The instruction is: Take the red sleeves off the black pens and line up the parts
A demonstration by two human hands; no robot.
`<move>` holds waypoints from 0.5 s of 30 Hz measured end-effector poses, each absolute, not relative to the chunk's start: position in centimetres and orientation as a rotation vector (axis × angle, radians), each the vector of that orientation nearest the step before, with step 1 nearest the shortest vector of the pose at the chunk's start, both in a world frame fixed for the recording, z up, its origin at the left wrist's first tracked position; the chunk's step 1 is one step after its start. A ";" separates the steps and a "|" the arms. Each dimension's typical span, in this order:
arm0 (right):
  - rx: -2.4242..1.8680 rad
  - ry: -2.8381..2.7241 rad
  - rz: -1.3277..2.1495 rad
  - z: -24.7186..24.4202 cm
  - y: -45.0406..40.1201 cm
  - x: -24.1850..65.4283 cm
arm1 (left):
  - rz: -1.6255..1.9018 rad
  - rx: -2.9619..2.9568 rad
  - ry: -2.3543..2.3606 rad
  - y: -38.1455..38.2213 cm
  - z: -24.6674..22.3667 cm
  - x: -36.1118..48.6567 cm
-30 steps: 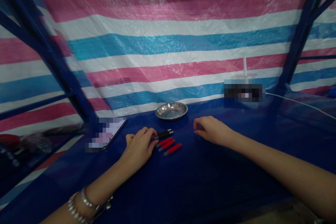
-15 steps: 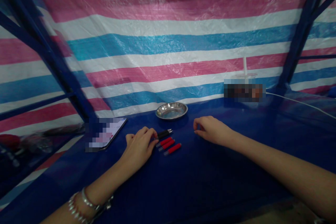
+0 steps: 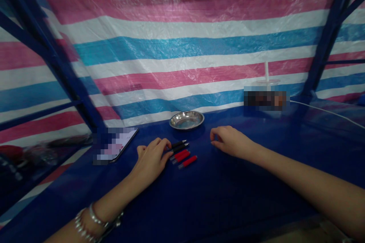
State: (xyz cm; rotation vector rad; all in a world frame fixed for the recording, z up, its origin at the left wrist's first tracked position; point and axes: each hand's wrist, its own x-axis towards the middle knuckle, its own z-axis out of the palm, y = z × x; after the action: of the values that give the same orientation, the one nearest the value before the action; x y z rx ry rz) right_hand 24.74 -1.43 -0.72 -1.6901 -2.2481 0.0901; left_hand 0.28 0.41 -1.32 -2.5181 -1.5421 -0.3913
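My left hand [image 3: 154,155] rests on the blue table with its thumb and forefinger closed at the near ends of two black pens. The upper black pen [image 3: 178,144] and the lower black pen [image 3: 180,147] lie side by side, silver tips pointing right, their other ends hidden by the fingers. Just below are two red pens [image 3: 180,156] close together and a third red pen [image 3: 189,161] slightly apart. To the right, my right hand [image 3: 229,140] lies on the table, fingers loosely curled in, with nothing visible in it.
A shallow oval metal dish [image 3: 186,120] stands behind the pens. At left lies a phone [image 3: 125,142], partly blurred out. A cup with a straw [image 3: 267,72] and a white cable [image 3: 327,110] are at back right. Blue frame posts [image 3: 322,41] and striped sheeting [image 3: 182,49] border the table.
The two black pens, bunched together before, now show a gap between them, the lower one shifted slightly toward the red pens. My right hand has stayed still.
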 end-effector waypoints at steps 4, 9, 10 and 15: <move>-1.699 -2.254 0.080 -0.8 -1.3 24.8 | -0.315 -2.520 -1.597 0.3 -1.1 0.4; -1.752 -2.237 0.057 -0.8 -1.0 25.1 | -0.290 -2.525 -1.610 0.3 -1.0 0.5; -1.768 -2.220 0.051 -0.8 -0.9 25.2 | -0.296 -2.525 -1.609 0.3 -1.0 0.5; -1.750 -2.144 0.037 -0.8 -0.7 25.7 | -0.352 -2.516 -1.592 0.2 -1.0 0.5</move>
State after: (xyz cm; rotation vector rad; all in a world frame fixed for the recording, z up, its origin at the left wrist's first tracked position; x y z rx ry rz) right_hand 25.66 -0.69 -0.76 -1.7505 -2.1439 0.0372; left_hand 0.50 0.19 -0.96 -2.5158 -1.5919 -0.3520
